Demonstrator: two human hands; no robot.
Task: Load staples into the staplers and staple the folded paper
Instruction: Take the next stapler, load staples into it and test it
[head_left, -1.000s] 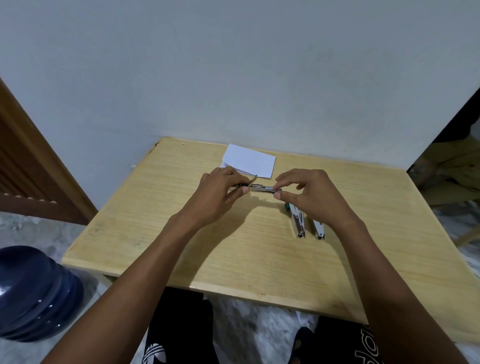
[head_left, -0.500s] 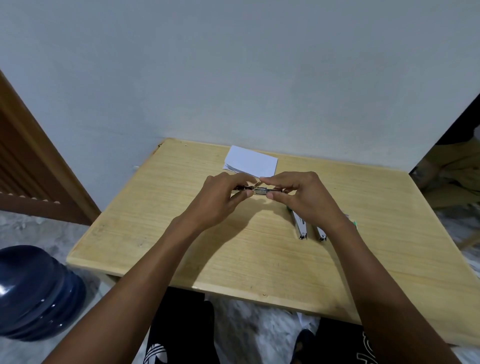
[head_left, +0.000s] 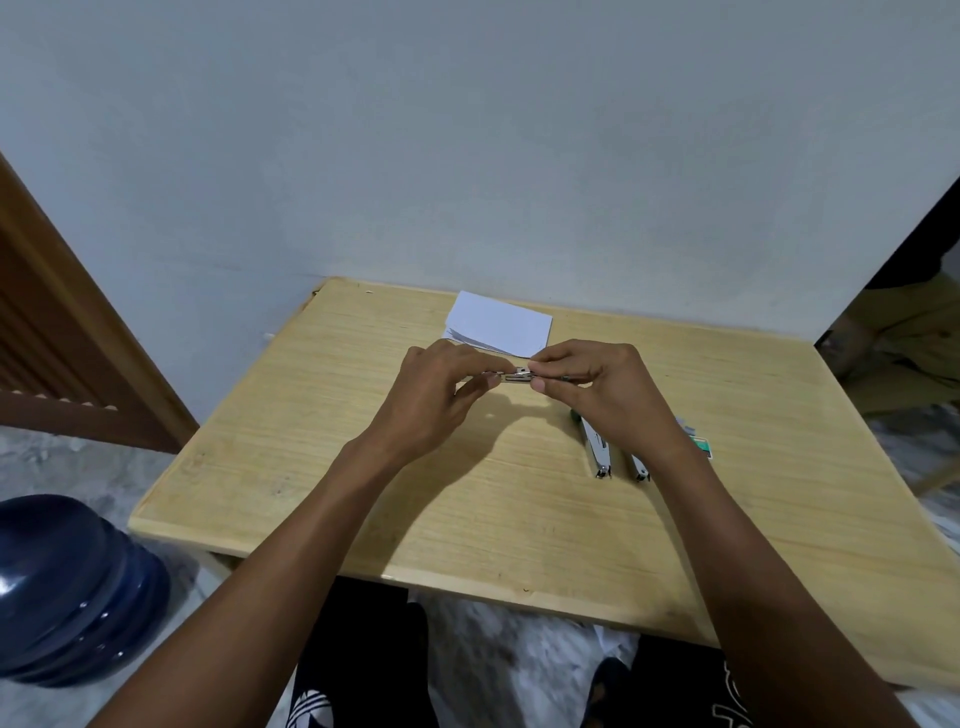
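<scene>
Over the middle of the pale wooden worktop (head_left: 363, 467), the left hand (head_left: 436, 400) and the right hand (head_left: 608, 395) meet on a small silver metal stapler (head_left: 514, 378), which is held roughly level above the wood and casts a shadow beneath it. The left hand's fingers (head_left: 480, 384) are curled and clamped on the stapler's left end. The right hand's thumb and forefinger pinch its right end, with the other fingers bent behind. The hands cover most of the stapler, so whether its top is lifted cannot be told. Just beyond the hands, near the worktop's far edge by the grey wall (head_left: 467, 156), the folded white paper (head_left: 501, 325) lies flat with its layered edge toward the person. Beneath the right wrist a second chrome stapler with a dark green end (head_left: 597, 452) lies on the worktop. Just beside it is a third chrome stapler (head_left: 640, 470), of which only the near tip shows. Right of the wrist a small green and white box (head_left: 698, 444) is partly hidden. On the floor at the left stands a glossy dark blue rounded object (head_left: 67, 587), below a brown wooden door (head_left: 52, 338).
</scene>
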